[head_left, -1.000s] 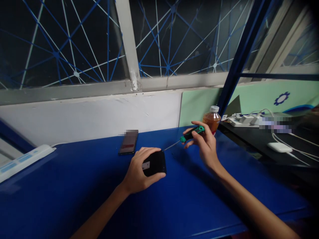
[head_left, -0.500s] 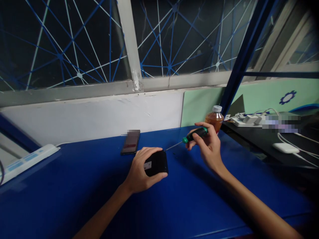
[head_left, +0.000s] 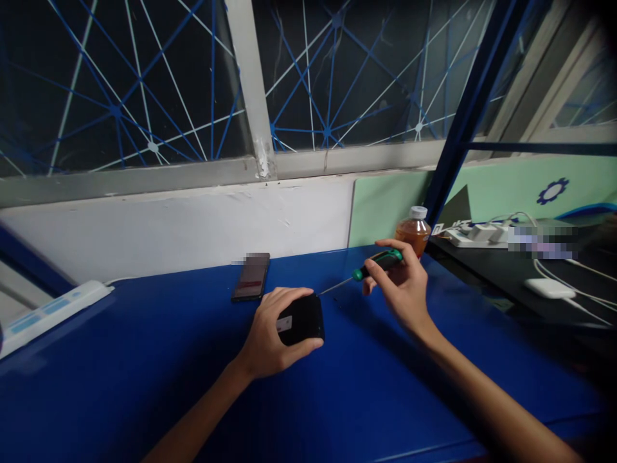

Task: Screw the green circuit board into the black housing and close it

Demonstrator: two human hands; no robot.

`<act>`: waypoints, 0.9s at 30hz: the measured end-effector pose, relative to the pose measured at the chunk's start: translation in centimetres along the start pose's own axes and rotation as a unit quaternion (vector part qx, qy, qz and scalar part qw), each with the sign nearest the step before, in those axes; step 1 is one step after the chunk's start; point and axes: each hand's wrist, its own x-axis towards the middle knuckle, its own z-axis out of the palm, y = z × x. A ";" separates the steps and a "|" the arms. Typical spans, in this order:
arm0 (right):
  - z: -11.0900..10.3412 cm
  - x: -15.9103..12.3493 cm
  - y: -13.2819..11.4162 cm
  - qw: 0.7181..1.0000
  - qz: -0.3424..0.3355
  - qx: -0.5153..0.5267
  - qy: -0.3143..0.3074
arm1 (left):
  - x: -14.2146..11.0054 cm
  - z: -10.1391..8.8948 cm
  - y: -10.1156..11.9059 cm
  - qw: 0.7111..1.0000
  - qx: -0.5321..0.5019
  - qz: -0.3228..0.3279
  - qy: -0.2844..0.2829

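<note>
My left hand (head_left: 270, 334) is wrapped round a black box-shaped device (head_left: 306, 319) with a small pale label, thumb along its near side and fingers along its far side. In my right hand (head_left: 402, 283) is a screwdriver (head_left: 380, 262) with a green and black handle, gripped between thumb and fingers. Its thin metal shaft slants down to the left, and the tip meets the far right corner of the device. Whether a screw sits under the tip is too small to tell. A tiny dark bit lies on the blue table (head_left: 366, 386) right of the device.
A smartphone (head_left: 251, 278) lies behind my left hand. A bottle of amber drink (head_left: 413, 231) stands behind my right hand. One white power strip (head_left: 55, 315) is at the left edge. On the black surface at right are a white charger (head_left: 549, 289), cables and another power strip (head_left: 477, 236).
My right-hand fingers have shifted round the screwdriver handle, which has turned a little. The tip stays at the device's corner, and my left hand keeps its hold. The view has moved slightly.
</note>
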 end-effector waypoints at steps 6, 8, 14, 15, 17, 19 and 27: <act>-0.2 0.0 0.4 0.998 -0.006 -0.048 0.039 | -0.1 0.1 0.1 1.000 -0.004 0.005 0.002; -0.3 0.1 0.3 1.000 -0.008 -0.014 0.015 | -0.1 0.1 0.0 1.000 -0.005 0.004 0.005; -0.3 0.1 -0.2 0.999 -0.020 -0.034 0.032 | -0.1 0.0 0.3 1.000 -0.012 0.003 0.004; -0.3 0.1 -0.1 0.997 -0.022 -0.058 0.043 | -0.1 0.0 0.4 1.000 -0.012 0.004 0.004; -0.3 0.1 0.0 0.995 -0.024 -0.081 0.042 | 0.0 0.0 0.4 1.000 -0.012 0.006 0.005; -0.4 0.2 0.0 0.998 -0.026 -0.054 0.013 | 0.0 0.0 0.4 1.000 -0.010 0.007 0.008; -0.3 0.1 0.2 0.997 -0.019 -0.063 0.033 | 0.0 0.0 0.3 1.000 -0.010 0.009 0.010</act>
